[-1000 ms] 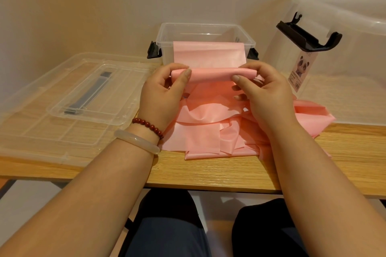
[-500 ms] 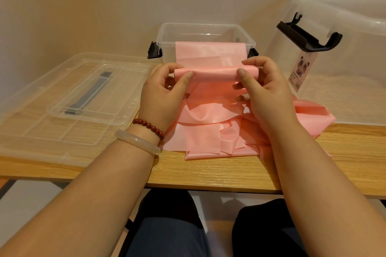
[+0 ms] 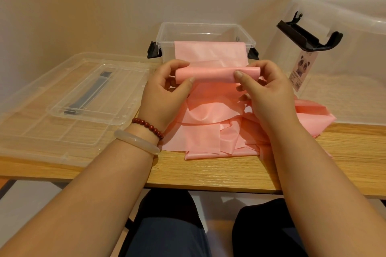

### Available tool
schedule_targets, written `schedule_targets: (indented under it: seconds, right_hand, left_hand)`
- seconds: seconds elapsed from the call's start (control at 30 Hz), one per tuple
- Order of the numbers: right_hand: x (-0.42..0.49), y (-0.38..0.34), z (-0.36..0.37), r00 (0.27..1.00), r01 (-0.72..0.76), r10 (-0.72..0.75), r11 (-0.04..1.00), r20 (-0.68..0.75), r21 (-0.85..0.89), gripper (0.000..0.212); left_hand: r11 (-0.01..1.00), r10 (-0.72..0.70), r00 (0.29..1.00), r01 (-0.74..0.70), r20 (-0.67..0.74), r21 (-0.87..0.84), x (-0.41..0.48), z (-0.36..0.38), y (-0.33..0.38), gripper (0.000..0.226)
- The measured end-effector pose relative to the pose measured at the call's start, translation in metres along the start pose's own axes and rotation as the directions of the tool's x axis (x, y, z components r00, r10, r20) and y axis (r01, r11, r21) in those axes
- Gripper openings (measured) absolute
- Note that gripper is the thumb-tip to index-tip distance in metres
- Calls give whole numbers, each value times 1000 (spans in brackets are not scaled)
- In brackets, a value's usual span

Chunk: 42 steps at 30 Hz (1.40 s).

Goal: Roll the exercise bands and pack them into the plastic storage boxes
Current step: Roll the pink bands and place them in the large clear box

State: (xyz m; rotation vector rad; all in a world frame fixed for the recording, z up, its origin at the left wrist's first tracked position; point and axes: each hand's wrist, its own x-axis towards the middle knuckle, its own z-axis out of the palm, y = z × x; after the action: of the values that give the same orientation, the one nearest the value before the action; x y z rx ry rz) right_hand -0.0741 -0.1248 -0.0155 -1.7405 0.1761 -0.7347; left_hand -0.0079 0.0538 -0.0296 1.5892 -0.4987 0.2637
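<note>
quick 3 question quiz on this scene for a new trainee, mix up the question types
1. True or false: the left hand and the right hand both grip the pink rolled exercise band.
2. Where does the band's unrolled far end hang?
A. over the front rim of the small clear plastic storage box with black latches
B. down to the floor
C. over a chair back
3. Fill in: the red bead bracelet and the pale bangle are on the ___ wrist.

Key: 1 true; 2 A; 3 left.
</note>
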Motion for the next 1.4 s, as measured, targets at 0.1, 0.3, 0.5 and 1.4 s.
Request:
schedule_targets:
  seconds: [0.1,0.3,0.5,1.4]
  right_hand:
    - [1,1,-1,1000,7,-7,1000,-7,-26,21]
    - [1,3,-1,1000,0,1,999,6,-34,16]
    - [1,4,-2,996,39,-36,999,84,-32,32]
    - [0,3,0,1000,-15,14,996,-7,-92,13]
  left_hand:
    - [1000,-20,1000,20,-12,4,-1,2,-1,22]
    - [1000,2,999,-1,-53,16,-1,4,-3,11]
    - [999,-9,996,4,-90,-52,-2,5,1,24]
    - [1000,-16,1000,16,-9,11,-1,1,1,34]
